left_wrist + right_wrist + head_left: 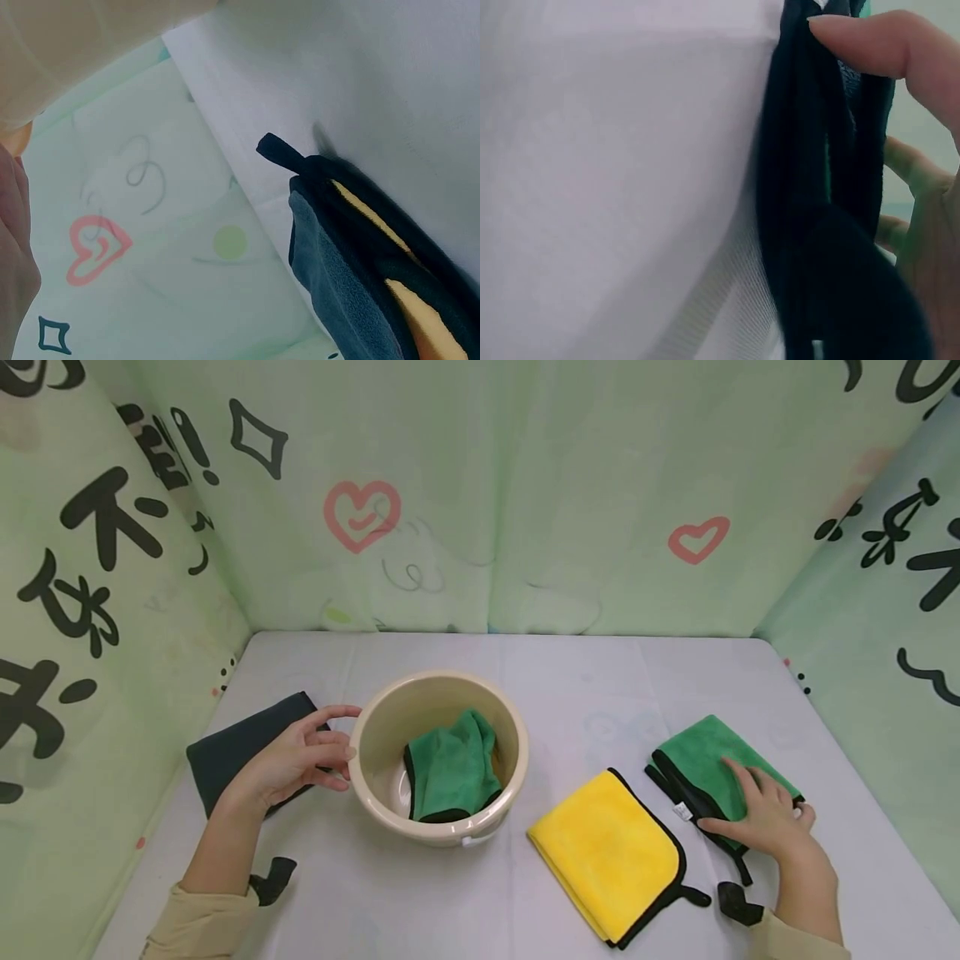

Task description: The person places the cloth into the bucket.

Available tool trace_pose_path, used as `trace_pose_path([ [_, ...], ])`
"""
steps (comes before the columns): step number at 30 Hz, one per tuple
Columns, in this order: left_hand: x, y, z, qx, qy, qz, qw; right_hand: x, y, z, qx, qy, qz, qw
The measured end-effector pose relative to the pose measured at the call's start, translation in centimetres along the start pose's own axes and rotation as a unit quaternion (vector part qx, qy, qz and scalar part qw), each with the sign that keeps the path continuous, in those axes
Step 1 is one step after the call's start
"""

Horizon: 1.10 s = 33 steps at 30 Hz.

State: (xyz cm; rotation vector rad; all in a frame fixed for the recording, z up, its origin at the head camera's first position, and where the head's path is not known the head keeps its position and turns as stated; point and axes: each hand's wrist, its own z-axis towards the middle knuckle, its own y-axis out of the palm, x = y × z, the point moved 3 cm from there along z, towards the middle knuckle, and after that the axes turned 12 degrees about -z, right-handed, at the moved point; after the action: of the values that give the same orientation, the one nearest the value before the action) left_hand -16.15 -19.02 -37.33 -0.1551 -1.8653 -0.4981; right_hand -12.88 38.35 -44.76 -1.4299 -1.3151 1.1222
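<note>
- Green plush with black trim is lying folded at the right of the counter (577, 702): this green cloth (705, 760) is sitting directly under the right hand (772, 814).
- From where I'm standing, its long axis is running slantwise, from far left to near right; its layered black edge is facing the person and the yellow cloth (611, 860), and its loop is pointing toward the person.
- Of the two hands, the right one is plainly the nearer: its thumb is touching that layered edge, while its fingers are spreading over the top, loosely bent; I can't tell whether it is pinching any layer.
- Well off to the left, the beige bucket (390, 714) is standing upright, with the yellow cloth lying between it and the green cloth, toward the person's side.
- Beside the bucket, the left hand (307, 756) is holding its fingers loosely extended, tips touching the left of the rim; it isn't wrapping around anything that I can see.
- Below that hand and wrist, a dark cloth (247, 747) is lying folded.
- Inside the bucket, another green cloth, crumpled (453, 768), is resting below the rim.
</note>
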Motion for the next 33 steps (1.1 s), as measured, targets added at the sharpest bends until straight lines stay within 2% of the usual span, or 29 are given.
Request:
trace_pose_path([
  [6,-0.12,-0.11,-0.10,0.004,-0.006,0.001,1.0000,0.01,0.24,0.30,0.001,0.001,-0.006,1.0000],
  [19,0.01,0.06,-0.13,-0.003,0.004,-0.002,1.0000,-0.47,0.31,0.56,0.032,-0.001,-0.006,0.9995],
  [33,-0.06,-0.03,-0.01,-0.002,-0.002,-0.010,0.9999,-0.72,0.44,0.81,0.056,-0.007,-0.027,0.9981],
])
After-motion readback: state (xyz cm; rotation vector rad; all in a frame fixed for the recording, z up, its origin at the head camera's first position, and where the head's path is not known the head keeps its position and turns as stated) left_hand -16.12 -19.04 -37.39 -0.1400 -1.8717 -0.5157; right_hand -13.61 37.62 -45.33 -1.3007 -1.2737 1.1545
